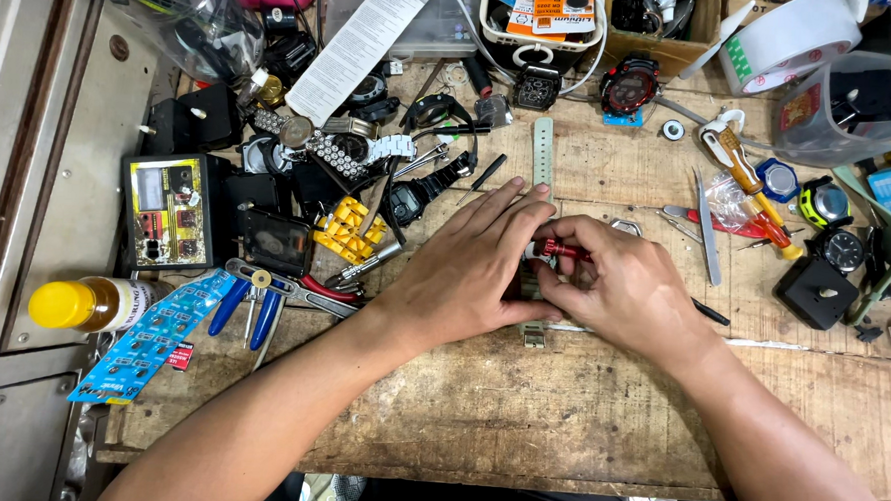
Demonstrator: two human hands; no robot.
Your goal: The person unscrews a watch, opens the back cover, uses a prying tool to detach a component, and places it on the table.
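1. Table [558, 416]: worn wooden top, bare near the front edge, crowded toward the back.
2. Left hand [465, 271]: fingers held flat and together, pressing down on the watch, palm on the wood. It grips nothing.
3. Right hand [629, 289]: fingers curled, thumb and forefinger pinching the red screwdriver [564, 251] near its tip, which is laid almost level toward the left fingertips.
4. Watch [541, 165]: pale green strap runs from under the hands toward the back; the buckle end [533, 334] shows near the front edge. The case is hidden beneath the hands. Judged light; the strap soft and bendy, the case rigid with small fragile parts. Best held flat by the case edges, not by the strap.
5. Screwdriver: judged thin, stiff, light, and apt to slip off a tiny screw; hold it by the knurled barrel.
6. Left side: blue pliers [248, 307], yellow bottle [88, 303], battery cards [146, 338].
7. Right side: tweezers [707, 227], black block [814, 292].
8. Far: loose watches, tape roll [790, 35].
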